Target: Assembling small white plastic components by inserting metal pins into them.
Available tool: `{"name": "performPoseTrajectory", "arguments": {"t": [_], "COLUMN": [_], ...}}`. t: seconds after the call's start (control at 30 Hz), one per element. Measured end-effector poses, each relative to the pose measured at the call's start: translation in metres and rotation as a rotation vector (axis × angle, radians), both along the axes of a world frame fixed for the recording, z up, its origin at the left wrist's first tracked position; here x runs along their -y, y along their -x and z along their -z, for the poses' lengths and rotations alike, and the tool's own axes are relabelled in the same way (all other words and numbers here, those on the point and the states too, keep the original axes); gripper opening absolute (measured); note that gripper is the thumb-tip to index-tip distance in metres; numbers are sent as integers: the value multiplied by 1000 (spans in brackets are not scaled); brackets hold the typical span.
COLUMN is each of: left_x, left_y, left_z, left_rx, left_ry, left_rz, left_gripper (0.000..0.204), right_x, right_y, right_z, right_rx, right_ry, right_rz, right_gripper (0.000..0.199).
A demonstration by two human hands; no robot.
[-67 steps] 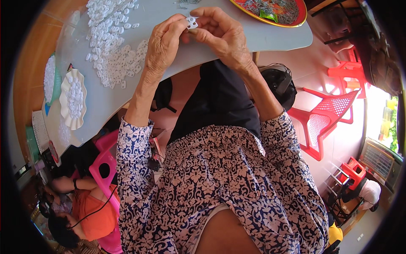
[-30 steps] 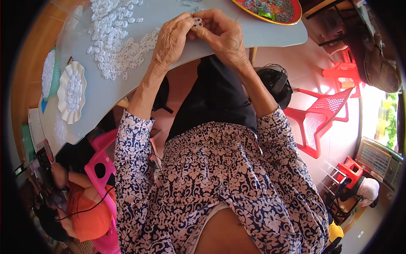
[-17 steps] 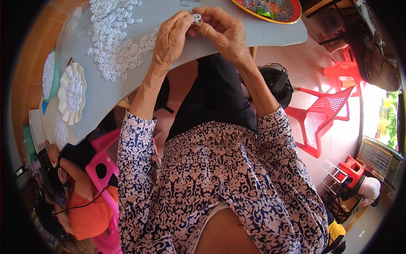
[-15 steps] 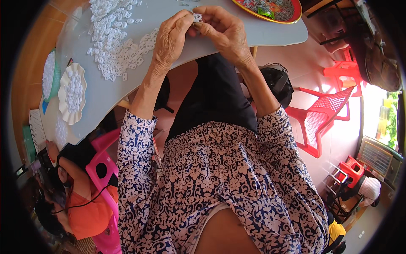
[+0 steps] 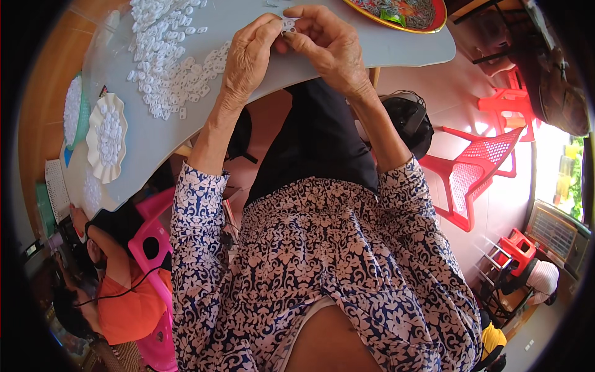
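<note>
A small white plastic piece with holes [image 5: 289,25] is pinched between my two hands, above the near edge of the grey table [image 5: 396,54]. My left hand [image 5: 251,53] closes on its left side, thumb and fingers together. From the other side my right hand [image 5: 328,46] grips it between thumb and forefinger, the other fingers curled. Part of the piece is hidden by my fingertips. Left of my hands lies a loose pile of similar white plastic pieces [image 5: 155,68]. A red and gold tray [image 5: 441,23] of small thin metal parts stands to the right.
A white scalloped dish [image 5: 93,139] of white pieces and a green basket [image 5: 82,118] stand at the table's left. A person in orange [image 5: 127,310] sits at lower left beside a pink chair [image 5: 149,245]. Red plastic chairs [image 5: 471,170] and a black fan [image 5: 406,124] are on the right.
My hands stay nearly in place around the white piece, with only slight finger movement. The tray and chairs appear slightly farther right. The person in orange has shifted a little.
</note>
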State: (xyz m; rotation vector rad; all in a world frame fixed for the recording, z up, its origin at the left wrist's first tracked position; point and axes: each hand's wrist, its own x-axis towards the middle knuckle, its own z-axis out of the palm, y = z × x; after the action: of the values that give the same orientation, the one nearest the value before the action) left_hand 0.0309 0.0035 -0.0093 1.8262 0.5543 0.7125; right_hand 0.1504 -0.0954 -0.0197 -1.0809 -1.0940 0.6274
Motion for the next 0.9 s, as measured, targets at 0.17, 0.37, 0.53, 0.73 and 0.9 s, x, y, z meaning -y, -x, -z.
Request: {"name": "performPoseTrajectory", "arguments": {"t": [0.17,0.37,0.53,0.73,0.9], "left_x": [-1,0,-2,-1,-5], "left_y": [0,0,1,0,3], "left_z": [2,0,2,1,3], "left_rx": [12,-19,-26,82,21], "left_ry": [-8,-27,-51,-69,-18], "left_rz": [-4,-3,-6,28,15], "left_gripper": [28,29,28,28,28], "right_x": [-2,-2,-2,-8,-7], "right_y": [2,2,1,1,2], "right_z": [1,0,0,9,8], "right_rx": [-78,-85,-62,44,98], "right_ry": [-24,-8,12,-12,24], "right_rz": [-8,-1,-8,12,48], "right_gripper": [26,26,26,25,26]}}
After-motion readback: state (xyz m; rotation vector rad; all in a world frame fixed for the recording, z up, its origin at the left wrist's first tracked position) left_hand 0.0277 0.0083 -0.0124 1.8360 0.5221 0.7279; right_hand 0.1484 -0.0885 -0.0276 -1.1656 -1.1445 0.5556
